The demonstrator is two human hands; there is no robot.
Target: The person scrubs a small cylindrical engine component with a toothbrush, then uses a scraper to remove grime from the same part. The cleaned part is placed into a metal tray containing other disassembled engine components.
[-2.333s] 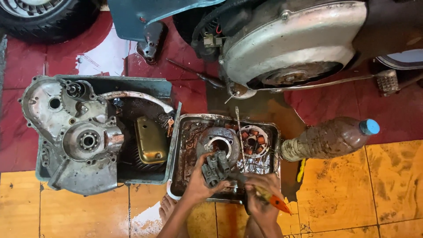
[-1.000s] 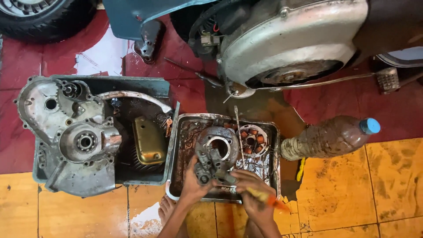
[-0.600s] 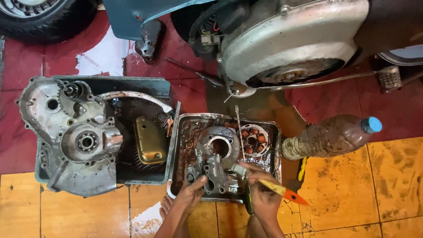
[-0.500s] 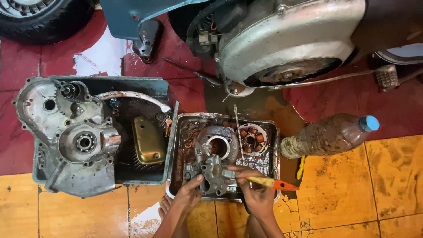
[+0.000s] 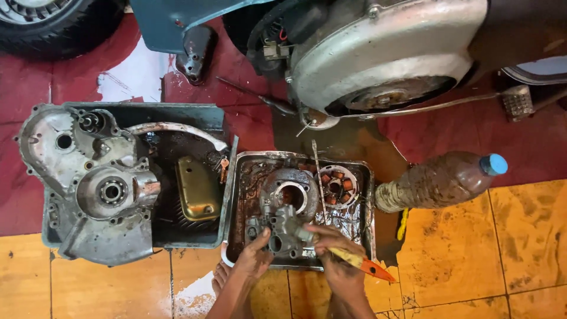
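The carburettor (image 5: 282,231) sits in the near half of the oily metal tray (image 5: 243,177), held just above the dirty liquid at the bottom. It is a small grey cast-metal body, knobbly with ports and screws. I would judge it dense and stiff for its size, and slick with the brown wash that coats everything here. The chunky middle of the casting looks like the safe place to grip; the thin levers and fittings sticking out would likely bend or slip.

The left hand (image 5: 255,260) comes up from the near edge of the tray and its fingers curl against the left side of the carburettor, steadying it. The right hand (image 5: 336,260) is closed around a brush (image 5: 357,263) with a pale shaft and an orange-red end, whose working tip is at the carburettor's right side.

Farther back in the same tray lie a round grey housing (image 5: 289,192) and a stator plate (image 5: 335,186) with copper coils, touching or nearly so. To the left, a darker tray (image 5: 142,109) holds a large engine casing (image 5: 88,183) and a brass-coloured cover (image 5: 198,189). To the right, a grimy plastic bottle (image 5: 440,180) with a blue cap lies on its side on the orange tiles. Behind it all stands a scooter engine (image 5: 384,53), with a tyre (image 5: 53,20) at the far left.
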